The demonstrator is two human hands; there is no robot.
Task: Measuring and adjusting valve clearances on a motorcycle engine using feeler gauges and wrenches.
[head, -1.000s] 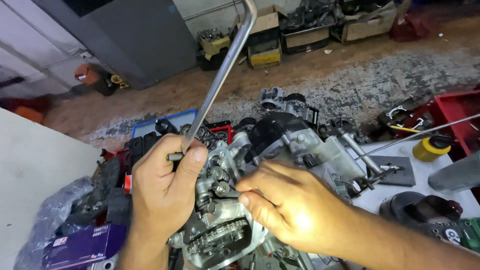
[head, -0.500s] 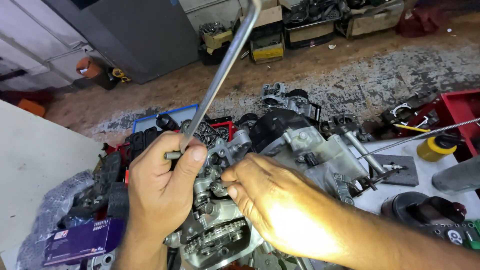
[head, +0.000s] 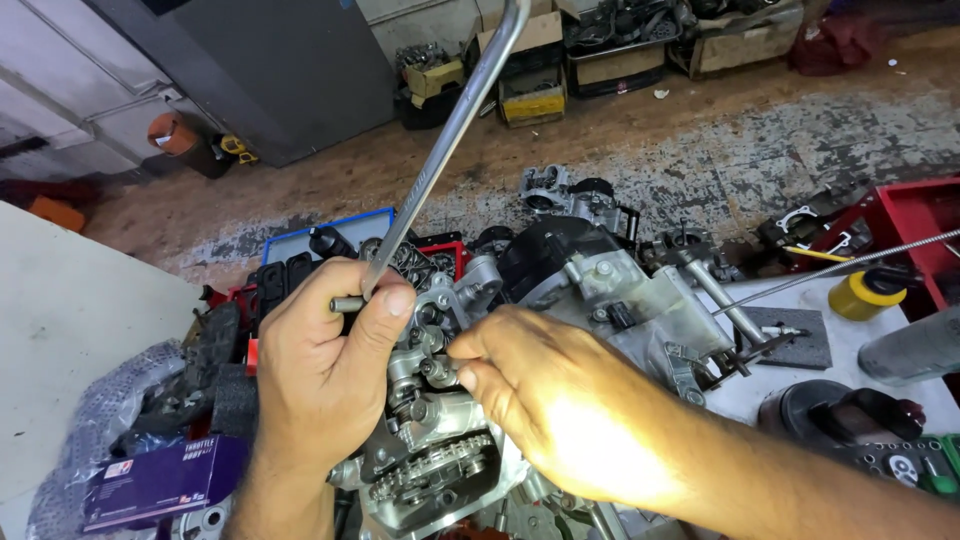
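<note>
My left hand (head: pixel 325 375) is shut on the lower end of a long silver wrench (head: pixel 445 140), which slants up and to the right out of the top of the view. My right hand (head: pixel 550 400) pinches a small metal part at the top of a grey engine (head: pixel 610 290), just right of the left hand. Below both hands a sprocket with a chain (head: pixel 430 480) shows in the engine's open end. What the wrench's lower tip sits on is hidden by my fingers.
A purple box (head: pixel 160 480) and a plastic bag (head: pixel 90 420) lie at the lower left. Red and blue trays (head: pixel 345 228) hold dark parts behind the engine. A yellow tape roll (head: pixel 865 295), a thin rod (head: pixel 840 265) and a socket set (head: pixel 900 465) are at right.
My right hand has shifted a little left along the engine top, closer to my left hand. The left hand keeps hold of the wrench, with little visible movement.
</note>
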